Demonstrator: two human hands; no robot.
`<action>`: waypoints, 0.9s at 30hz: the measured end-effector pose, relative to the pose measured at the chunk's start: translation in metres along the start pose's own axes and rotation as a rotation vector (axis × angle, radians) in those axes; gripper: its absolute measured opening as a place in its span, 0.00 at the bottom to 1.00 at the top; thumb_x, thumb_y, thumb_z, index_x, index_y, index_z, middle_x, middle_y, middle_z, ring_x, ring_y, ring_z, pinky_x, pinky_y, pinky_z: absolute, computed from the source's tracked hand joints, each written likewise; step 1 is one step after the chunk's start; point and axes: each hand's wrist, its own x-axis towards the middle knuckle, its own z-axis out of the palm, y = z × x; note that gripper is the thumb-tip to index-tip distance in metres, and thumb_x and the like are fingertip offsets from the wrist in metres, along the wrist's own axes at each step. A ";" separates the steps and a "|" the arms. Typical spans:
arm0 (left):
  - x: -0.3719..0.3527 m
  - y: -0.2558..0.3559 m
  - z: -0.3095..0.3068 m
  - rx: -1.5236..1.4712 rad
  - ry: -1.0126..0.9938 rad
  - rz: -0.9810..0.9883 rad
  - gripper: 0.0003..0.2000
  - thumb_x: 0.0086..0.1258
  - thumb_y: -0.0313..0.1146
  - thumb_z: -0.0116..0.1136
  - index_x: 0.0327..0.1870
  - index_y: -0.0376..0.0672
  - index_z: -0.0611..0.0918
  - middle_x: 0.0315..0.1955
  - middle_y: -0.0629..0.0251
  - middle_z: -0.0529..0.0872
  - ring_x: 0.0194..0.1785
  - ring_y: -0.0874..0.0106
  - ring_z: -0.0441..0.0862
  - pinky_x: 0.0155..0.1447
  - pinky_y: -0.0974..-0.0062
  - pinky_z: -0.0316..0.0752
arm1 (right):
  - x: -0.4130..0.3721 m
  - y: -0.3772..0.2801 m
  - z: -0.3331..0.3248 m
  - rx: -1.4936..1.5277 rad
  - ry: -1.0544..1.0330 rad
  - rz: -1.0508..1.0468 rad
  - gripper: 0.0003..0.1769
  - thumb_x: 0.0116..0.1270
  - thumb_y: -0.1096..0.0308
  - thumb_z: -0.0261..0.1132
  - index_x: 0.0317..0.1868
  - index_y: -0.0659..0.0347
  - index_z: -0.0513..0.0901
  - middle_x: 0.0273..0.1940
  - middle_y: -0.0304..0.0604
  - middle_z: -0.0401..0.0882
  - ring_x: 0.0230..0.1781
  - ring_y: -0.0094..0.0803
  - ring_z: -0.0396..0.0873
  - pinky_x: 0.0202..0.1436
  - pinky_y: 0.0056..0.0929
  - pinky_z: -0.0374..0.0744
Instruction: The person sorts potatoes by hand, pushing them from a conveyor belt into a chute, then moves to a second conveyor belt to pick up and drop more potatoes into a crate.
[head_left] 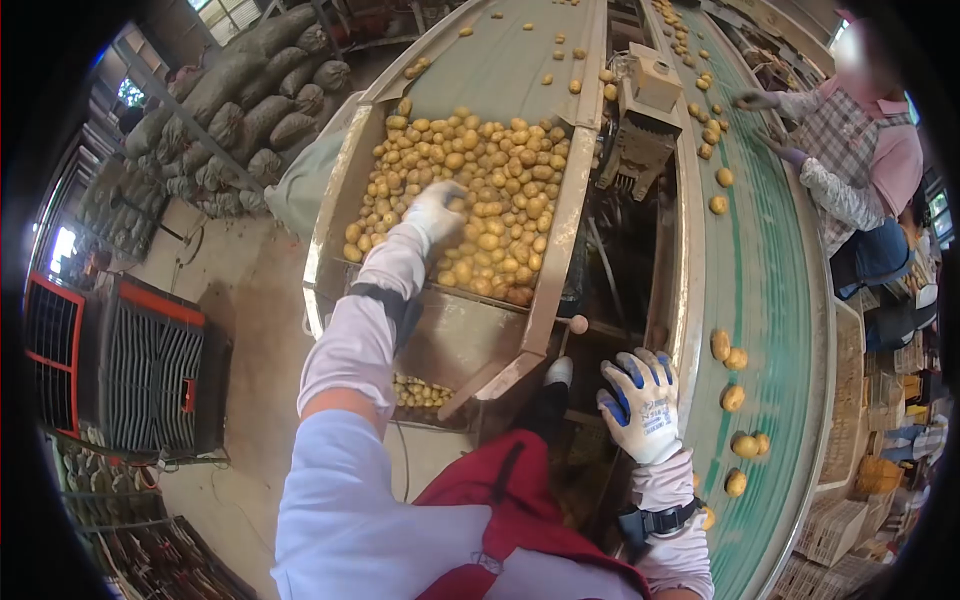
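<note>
My left hand (pixel 435 214), in a white glove, is over a heap of potatoes (pixel 490 180) in a metal-sided bin (pixel 450 335). Its fingers look bent and apart, a little blurred, with no potato visible in them; the underside is hidden. Beside the near edge of the green conveyor belt (pixel 760 380) is my right hand (pixel 642 410), in a white glove with blue on the fingers. Its fingers are spread and slightly bent, holding nothing that I can see. A few potatoes (pixel 735 358) lie on the belt to its right.
Another belt (pixel 500 65) slopes into the bin from behind. A machine box (pixel 655 85) stands between the belts. Across the green belt, a co-worker (pixel 860 150) reaches over it with gloved hands. Stacked sacks (pixel 250 90) lie at left, crates (pixel 830 530) at right.
</note>
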 end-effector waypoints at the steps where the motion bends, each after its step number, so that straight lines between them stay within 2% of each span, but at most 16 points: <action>1: 0.001 0.010 0.008 0.262 -0.097 0.135 0.23 0.62 0.24 0.57 0.61 0.49 0.79 0.60 0.50 0.78 0.64 0.56 0.76 0.66 0.65 0.73 | 0.001 0.000 0.001 0.001 -0.003 0.003 0.23 0.55 0.61 0.69 0.53 0.53 0.82 0.56 0.45 0.76 0.64 0.47 0.68 0.72 0.54 0.60; 2: 0.000 0.021 0.017 0.522 -0.196 0.269 0.24 0.62 0.24 0.57 0.62 0.51 0.78 0.62 0.51 0.76 0.64 0.56 0.77 0.66 0.64 0.74 | 0.002 0.000 0.001 0.001 -0.002 -0.002 0.22 0.55 0.61 0.69 0.52 0.53 0.82 0.55 0.45 0.76 0.63 0.47 0.69 0.72 0.54 0.61; 6: 0.012 0.054 0.053 0.804 -0.328 0.045 0.30 0.63 0.27 0.60 0.69 0.60 0.73 0.68 0.51 0.69 0.66 0.54 0.75 0.66 0.62 0.74 | 0.006 0.002 0.003 0.009 0.022 -0.022 0.21 0.53 0.61 0.70 0.49 0.54 0.82 0.52 0.45 0.76 0.60 0.48 0.71 0.70 0.52 0.63; 9: 0.029 0.040 0.060 0.985 -0.428 0.212 0.15 0.71 0.32 0.50 0.56 0.49 0.83 0.53 0.51 0.84 0.58 0.56 0.81 0.60 0.62 0.78 | 0.007 0.003 0.003 0.023 0.043 -0.036 0.21 0.51 0.61 0.71 0.47 0.55 0.82 0.50 0.44 0.77 0.58 0.47 0.72 0.67 0.52 0.65; 11: 0.052 0.018 0.074 0.826 -0.219 0.210 0.15 0.74 0.39 0.46 0.46 0.42 0.85 0.46 0.52 0.87 0.52 0.54 0.84 0.56 0.57 0.78 | 0.005 0.007 0.000 0.026 0.049 -0.035 0.20 0.52 0.59 0.70 0.47 0.54 0.83 0.50 0.44 0.77 0.57 0.47 0.72 0.66 0.53 0.66; 12: 0.017 0.046 0.058 0.856 -0.210 0.287 0.15 0.73 0.37 0.48 0.53 0.47 0.84 0.52 0.54 0.84 0.55 0.57 0.82 0.59 0.60 0.77 | 0.004 0.009 0.000 0.032 0.064 -0.019 0.20 0.53 0.58 0.69 0.47 0.54 0.84 0.49 0.44 0.78 0.58 0.47 0.72 0.66 0.53 0.66; 13: 0.045 -0.009 0.074 0.864 -0.178 0.463 0.16 0.73 0.39 0.49 0.56 0.50 0.83 0.55 0.53 0.82 0.59 0.57 0.80 0.61 0.61 0.75 | 0.002 0.014 0.006 0.073 0.073 -0.015 0.19 0.54 0.57 0.69 0.47 0.53 0.84 0.50 0.45 0.78 0.58 0.47 0.72 0.67 0.53 0.65; 15: 0.050 -0.009 0.072 0.720 -0.179 0.368 0.15 0.72 0.37 0.51 0.56 0.52 0.82 0.52 0.55 0.84 0.59 0.58 0.80 0.60 0.61 0.76 | -0.006 0.015 0.011 0.066 0.086 0.007 0.18 0.57 0.55 0.68 0.46 0.52 0.85 0.51 0.45 0.79 0.59 0.46 0.72 0.70 0.53 0.63; 16: 0.029 0.034 0.059 0.993 -0.240 0.406 0.15 0.71 0.35 0.50 0.56 0.51 0.82 0.51 0.56 0.85 0.58 0.59 0.81 0.59 0.61 0.76 | -0.006 0.015 0.006 0.024 0.087 0.001 0.18 0.58 0.54 0.67 0.47 0.52 0.85 0.52 0.45 0.79 0.60 0.45 0.72 0.71 0.52 0.62; 17: 0.060 0.003 0.068 1.084 -0.225 0.376 0.15 0.71 0.34 0.50 0.56 0.52 0.82 0.50 0.55 0.85 0.56 0.58 0.82 0.57 0.60 0.77 | -0.009 0.014 0.000 0.010 0.047 0.022 0.18 0.59 0.54 0.66 0.47 0.52 0.85 0.53 0.45 0.79 0.61 0.44 0.72 0.72 0.51 0.62; 18: 0.082 -0.024 0.070 1.023 -0.179 0.405 0.15 0.71 0.34 0.50 0.55 0.53 0.82 0.50 0.51 0.84 0.56 0.55 0.82 0.57 0.59 0.78 | -0.011 0.013 -0.007 0.007 0.010 0.028 0.18 0.60 0.53 0.65 0.47 0.51 0.85 0.53 0.45 0.79 0.62 0.44 0.72 0.72 0.51 0.62; 21: -0.004 0.050 0.032 0.747 -0.087 0.098 0.21 0.64 0.30 0.60 0.60 0.49 0.80 0.55 0.47 0.81 0.59 0.50 0.79 0.64 0.60 0.73 | -0.019 0.014 -0.022 0.028 0.089 0.015 0.18 0.60 0.53 0.64 0.48 0.50 0.85 0.53 0.44 0.79 0.62 0.43 0.72 0.71 0.51 0.62; 22: 0.026 -0.005 0.033 0.659 -0.090 0.186 0.25 0.61 0.28 0.66 0.62 0.48 0.78 0.51 0.53 0.83 0.51 0.56 0.84 0.56 0.63 0.78 | -0.020 0.012 -0.013 0.049 0.128 0.013 0.18 0.61 0.53 0.64 0.48 0.50 0.85 0.53 0.44 0.79 0.62 0.43 0.72 0.71 0.51 0.63; 24: 0.071 -0.086 0.030 -0.084 -0.086 -0.096 0.30 0.59 0.26 0.69 0.66 0.46 0.75 0.49 0.59 0.83 0.42 0.68 0.84 0.45 0.71 0.81 | -0.019 0.013 -0.017 0.058 0.110 0.010 0.18 0.62 0.53 0.63 0.48 0.50 0.84 0.52 0.44 0.80 0.61 0.43 0.72 0.70 0.51 0.63; 25: 0.017 -0.019 0.016 -0.237 -0.053 0.003 0.30 0.63 0.27 0.67 0.68 0.44 0.72 0.46 0.64 0.82 0.37 0.78 0.80 0.35 0.80 0.78 | -0.018 0.011 -0.021 0.030 0.041 0.025 0.18 0.62 0.52 0.62 0.48 0.50 0.84 0.52 0.44 0.79 0.61 0.43 0.72 0.70 0.52 0.63; 27: -0.042 0.084 0.015 -0.486 -0.077 0.179 0.29 0.65 0.25 0.63 0.69 0.45 0.72 0.48 0.66 0.83 0.36 0.78 0.80 0.33 0.82 0.78 | -0.014 0.010 -0.021 -0.025 -0.060 0.028 0.18 0.63 0.51 0.61 0.48 0.49 0.85 0.52 0.44 0.79 0.60 0.44 0.72 0.70 0.53 0.61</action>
